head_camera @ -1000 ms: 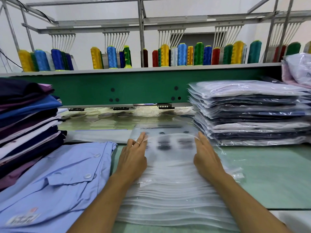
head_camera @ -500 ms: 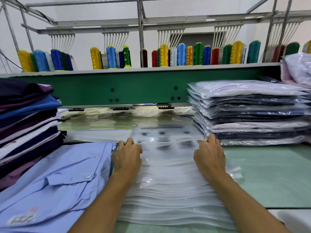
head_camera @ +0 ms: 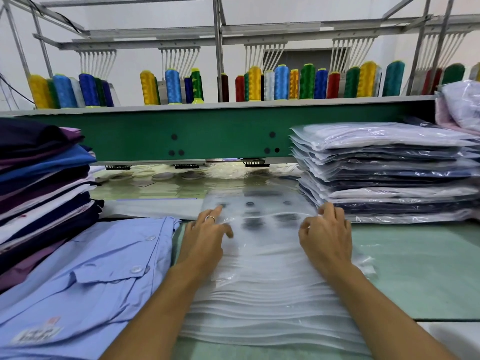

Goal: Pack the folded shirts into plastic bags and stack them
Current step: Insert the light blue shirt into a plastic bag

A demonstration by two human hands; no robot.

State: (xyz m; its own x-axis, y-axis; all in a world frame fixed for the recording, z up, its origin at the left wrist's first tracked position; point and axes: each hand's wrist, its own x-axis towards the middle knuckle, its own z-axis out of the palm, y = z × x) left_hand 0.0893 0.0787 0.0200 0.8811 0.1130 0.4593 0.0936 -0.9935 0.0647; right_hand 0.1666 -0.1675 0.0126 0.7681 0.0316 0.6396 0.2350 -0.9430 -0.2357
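Note:
A pile of clear plastic bags [head_camera: 262, 294] lies on the table in front of me. My left hand [head_camera: 205, 237] and my right hand [head_camera: 324, 235] sit on its far end, fingers curled, each pinching the edge of the top plastic bag [head_camera: 259, 216], which is slightly lifted. A light blue folded shirt [head_camera: 78, 276] lies flat to the left of the bags. Behind it rises a stack of folded shirts [head_camera: 39, 183] in dark blue, purple and white. A stack of bagged shirts [head_camera: 384, 172] stands at the right.
A green machine beam [head_camera: 207, 133] runs across the back, with coloured thread cones [head_camera: 280, 81] on the shelf above it. More bagged garments [head_camera: 462, 105] sit at the far right. The green table top [head_camera: 415, 268] shows to the right of the bags.
Both hands slid back from flat on the bag pile, then curled their fingers at the far edge. The top bag's edge is now raised between them.

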